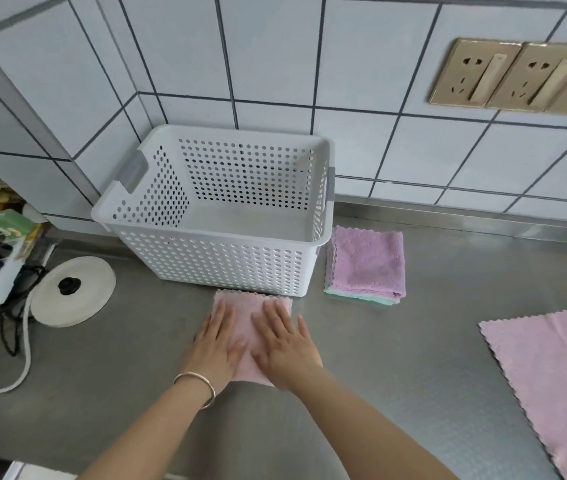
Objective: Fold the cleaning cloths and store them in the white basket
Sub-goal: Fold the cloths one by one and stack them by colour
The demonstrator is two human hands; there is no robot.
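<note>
Bright, even, diffuse light; source itself out of frame. Shadows soft and faint: thin dark band under white basket [226, 258], slight shade beneath forearms. Steel countertop [431, 341] shows broad dull sheen, brightest along back edge near wall, no harsh glare. Wide-angle distortion strong: tile grout lines [313, 60] bow and lean toward edges, sockets [517, 76] at upper right skewed and soft. Overall slight blur, fine texture smeared; clutter at left edge indistinct. Colours cool, mildly washed.
</note>
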